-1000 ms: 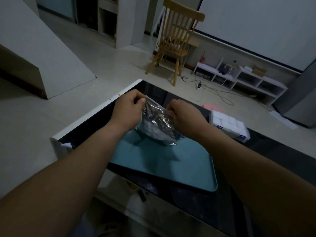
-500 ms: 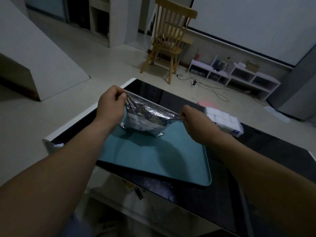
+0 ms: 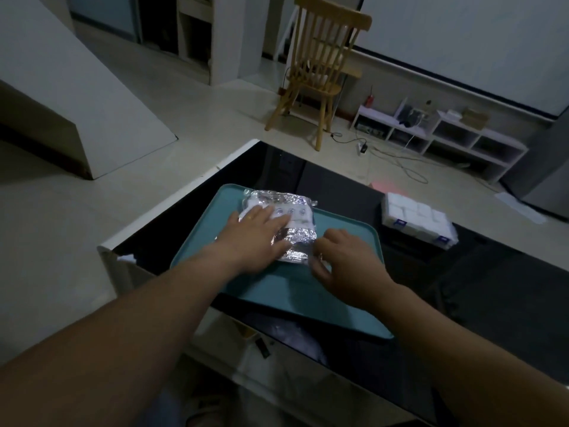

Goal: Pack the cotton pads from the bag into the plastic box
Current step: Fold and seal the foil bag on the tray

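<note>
On one black glossy tabletop point(image 3: 492, 291) with a white edge: carrying one teal rectangular tray with a low rim point(image 3: 277, 306), sitting flat near the left corner.

Item 1. One crinkled silver foil bag point(image 3: 286, 197) with a white printed panel: lying flat on the far half of the tray, inside the rim. Hiding its contents, so allowing no count of cotton pads.

Item 2. One left hand point(image 3: 249, 241): resting palm down on top of the bag, with fingers straight and slightly spread. Pressing the foil flat and curling round nothing.

Item 3. One right hand point(image 3: 348, 266): sitting at the near right corner of the bag with fingers curled inward, touching or just beside the foil edge. Cannot tell whether pinching the bag or only meeting it.

Item 4. One white wrapped pack of square blocks point(image 3: 415, 215), showing two blue labels: lying on the tabletop to the right of the tray, apart from it and from both hands.

Item 5. Two bare forearms: reaching in from the bottom edge, one to each hand.

Beyond the table, on the pale floor:
- One light wooden spindle-back chair point(image 3: 320, 66), standing upright.
- One low white shelf unit with open compartments point(image 3: 437, 137), running along the wall to the right of the chair.
- One white power strip point(image 3: 363, 147), lying between chair and shelf.
- Pale cables point(image 3: 400, 163), trailing across the floor beside the strip.
</note>
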`<state>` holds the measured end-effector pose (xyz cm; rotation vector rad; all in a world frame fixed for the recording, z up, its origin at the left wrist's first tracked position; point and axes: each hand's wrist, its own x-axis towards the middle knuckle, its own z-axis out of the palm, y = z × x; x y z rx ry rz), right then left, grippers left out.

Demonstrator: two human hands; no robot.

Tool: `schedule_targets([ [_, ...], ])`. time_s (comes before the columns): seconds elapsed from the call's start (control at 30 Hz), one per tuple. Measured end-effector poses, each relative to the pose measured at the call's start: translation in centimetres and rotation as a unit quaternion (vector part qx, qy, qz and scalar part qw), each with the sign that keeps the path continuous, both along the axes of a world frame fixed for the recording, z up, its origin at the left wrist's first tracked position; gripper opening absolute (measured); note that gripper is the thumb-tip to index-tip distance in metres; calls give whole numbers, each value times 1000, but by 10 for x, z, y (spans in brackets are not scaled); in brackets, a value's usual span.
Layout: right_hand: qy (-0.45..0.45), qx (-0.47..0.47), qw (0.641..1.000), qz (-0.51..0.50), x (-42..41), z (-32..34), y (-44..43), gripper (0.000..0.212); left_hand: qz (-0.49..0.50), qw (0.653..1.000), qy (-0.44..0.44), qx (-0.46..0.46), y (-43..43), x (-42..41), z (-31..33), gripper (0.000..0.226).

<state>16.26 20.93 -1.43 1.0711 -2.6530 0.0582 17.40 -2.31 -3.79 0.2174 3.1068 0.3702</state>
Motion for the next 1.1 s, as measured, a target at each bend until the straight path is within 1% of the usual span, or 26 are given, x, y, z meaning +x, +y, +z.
schedule_targets([
  [0.03, 14, -23, 1000, -10, -5, 1, -8, 25, 6, 1000, -9, -10, 1, -3, -7, 69],
  [0.1, 1, -41, 999, -31, -20, -1, -26, 42, 10, 1000, -11, -26, -1, -7, -17, 70],
  [0.13, -28, -33, 998, -47, -28, -7, -35, 52, 11, 999, -10, -29, -2, -7, -19, 71],
  [0.2, -110, -9, 990, -86, -42, -22, -49, 62, 25, 999, -18, -27, -6, -5, -25, 70],
  [0.27, -173, 0, 979, -105, -54, -45, -58, 66, 45, 998, -26, -26, -12, -4, -30, 70],
  [0.37, -184, -12, 979, -84, -66, -63, -68, 76, 67, 997, -19, -21, -19, -3, -29, 72],
  [0.43, -197, -21, 976, -91, -65, -59, -72, 72, 75, 997, 0, -18, -20, 1, -22, 77],
  [0.47, -191, -43, 976, -97, -61, -54, -71, 72, 69, 997, 19, -18, -20, 4, -14, 81],
  [0.57, -124, -134, 979, -87, -32, -29, -50, 79, 0, 996, 81, -26, -19, 23, 11, 90],
  [0.63, -95, -149, 983, -51, -9, -21, -22, 79, -73, 991, 94, -59, -14, 41, 23, 88],
  [0.7, -111, -93, 989, -23, 11, -21, 7, 89, -127, 985, 50, -102, -6, 56, 22, 88],
  [0.77, -169, -4, 985, -14, 25, -24, 25, 98, -144, 979, 11, -142, -2, 65, 15, 84],
  [0.83, -210, 57, 976, -4, 33, -31, 32, 95, -145, 976, 7, -163, -2, 69, 13, 68],
  [0.9, -217, 75, 973, -5, 34, -40, 27, 88, -137, 976, 4, -169, -5, 66, 10, 55],
  [0.97, -216, 65, 974, -20, 28, -45, 21, 86, -126, 976, 11, -177, -7, 58, 8, 45],
  [1.1, -223, 45, 973, -45, -7, -52, 10, 65, -88, 979, 45, -178, -8, 29, 2, 29],
])
